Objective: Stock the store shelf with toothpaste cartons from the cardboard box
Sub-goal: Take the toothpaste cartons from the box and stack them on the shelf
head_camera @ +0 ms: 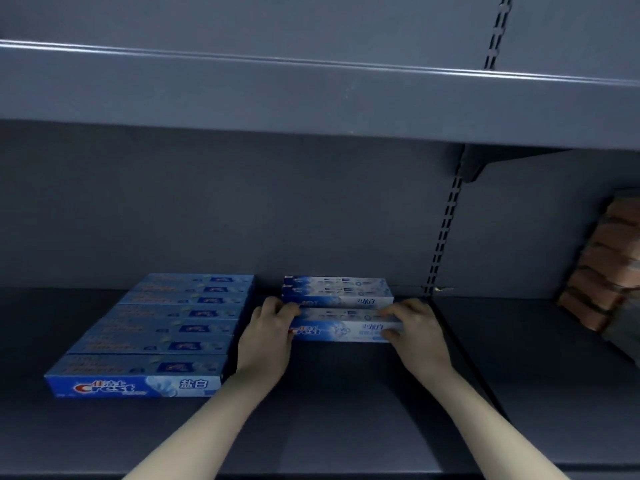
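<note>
Evidently I'm squaring up a row: my left hand (273,323) and right hand (412,323) each clamp one end of the front toothpaste carton (341,329), on the shelf (346,393) just before the rear cartons (337,292), so it sits parallel. The cardboard box is out of view.

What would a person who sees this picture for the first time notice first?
First, two hands at the centre: the left hand and right hand each hold one end of a pale toothpaste carton on the dark shelf. To the left lies a long row of blue cartons, and more pale cartons sit behind the hands.
</note>
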`<state>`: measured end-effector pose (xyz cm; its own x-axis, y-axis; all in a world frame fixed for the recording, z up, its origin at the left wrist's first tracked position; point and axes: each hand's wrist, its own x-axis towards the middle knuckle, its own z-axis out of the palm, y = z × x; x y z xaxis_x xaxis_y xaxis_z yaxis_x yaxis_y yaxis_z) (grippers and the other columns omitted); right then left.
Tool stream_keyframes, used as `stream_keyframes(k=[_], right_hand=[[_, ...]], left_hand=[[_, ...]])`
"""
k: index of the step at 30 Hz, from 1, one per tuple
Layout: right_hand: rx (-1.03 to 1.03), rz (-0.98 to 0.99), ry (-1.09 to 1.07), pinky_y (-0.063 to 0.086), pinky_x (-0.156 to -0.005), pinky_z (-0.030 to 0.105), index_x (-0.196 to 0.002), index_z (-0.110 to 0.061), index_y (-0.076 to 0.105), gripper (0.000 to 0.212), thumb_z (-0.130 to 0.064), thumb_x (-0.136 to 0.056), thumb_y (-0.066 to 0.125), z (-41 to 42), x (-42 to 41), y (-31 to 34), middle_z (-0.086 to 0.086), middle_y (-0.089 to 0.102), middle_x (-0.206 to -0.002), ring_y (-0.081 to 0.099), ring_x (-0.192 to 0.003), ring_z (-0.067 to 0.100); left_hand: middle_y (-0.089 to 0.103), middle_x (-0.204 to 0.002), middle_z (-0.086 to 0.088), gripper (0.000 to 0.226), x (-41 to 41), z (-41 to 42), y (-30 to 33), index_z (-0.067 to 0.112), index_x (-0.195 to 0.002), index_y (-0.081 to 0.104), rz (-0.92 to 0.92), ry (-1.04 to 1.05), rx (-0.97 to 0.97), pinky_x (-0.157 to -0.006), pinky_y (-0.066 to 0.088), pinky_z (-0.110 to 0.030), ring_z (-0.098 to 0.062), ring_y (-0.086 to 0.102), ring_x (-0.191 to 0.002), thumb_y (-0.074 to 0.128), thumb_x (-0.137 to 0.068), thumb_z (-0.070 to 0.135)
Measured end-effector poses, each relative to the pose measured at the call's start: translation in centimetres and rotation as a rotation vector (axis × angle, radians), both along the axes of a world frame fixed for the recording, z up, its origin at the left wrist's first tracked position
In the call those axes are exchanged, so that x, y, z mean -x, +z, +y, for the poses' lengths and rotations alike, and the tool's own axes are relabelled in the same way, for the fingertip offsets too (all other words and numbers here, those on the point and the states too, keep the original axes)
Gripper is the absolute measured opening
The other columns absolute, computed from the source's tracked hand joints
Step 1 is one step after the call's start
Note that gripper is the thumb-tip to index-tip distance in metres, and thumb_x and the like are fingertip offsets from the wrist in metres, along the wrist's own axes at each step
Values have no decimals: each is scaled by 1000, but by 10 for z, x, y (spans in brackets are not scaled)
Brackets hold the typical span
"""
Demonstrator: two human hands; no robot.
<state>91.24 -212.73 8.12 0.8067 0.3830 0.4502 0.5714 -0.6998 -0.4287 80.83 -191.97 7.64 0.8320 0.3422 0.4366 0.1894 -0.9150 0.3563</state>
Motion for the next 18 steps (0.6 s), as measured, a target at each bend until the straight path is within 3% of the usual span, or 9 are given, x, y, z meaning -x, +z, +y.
stream_keyframes(k=[13,16,18], right_hand=[[-27,80,-71,32,-84,20,-104,-14,66,28,0,-79,64,22,-24,0,6,53,-112,48,-109,24],[-52,112,-86,37,-88,24,-107,-15,65,31,0,-81,61,25,-20,1,7,50,-114,49,-109,26],[-80,166,-106,42,-86,28,-120,-19,57,40,-2,-83,59,26,-16,3,7,45,-120,53,-107,28]], left_hand=[[39,-129,-3,40,-33,10,-6,20,-125,47,24,16,-13,-89,46,-29,-22,44,-113,49,-90,1],[39,-130,-3,38,-32,8,-7,19,-126,48,-5,15,95,-91,42,-29,-22,43,-114,52,-90,7],[37,-133,-3,41,-31,6,-5,20,-128,47,-7,10,204,-95,40,-29,-22,43,-117,56,-89,13]])
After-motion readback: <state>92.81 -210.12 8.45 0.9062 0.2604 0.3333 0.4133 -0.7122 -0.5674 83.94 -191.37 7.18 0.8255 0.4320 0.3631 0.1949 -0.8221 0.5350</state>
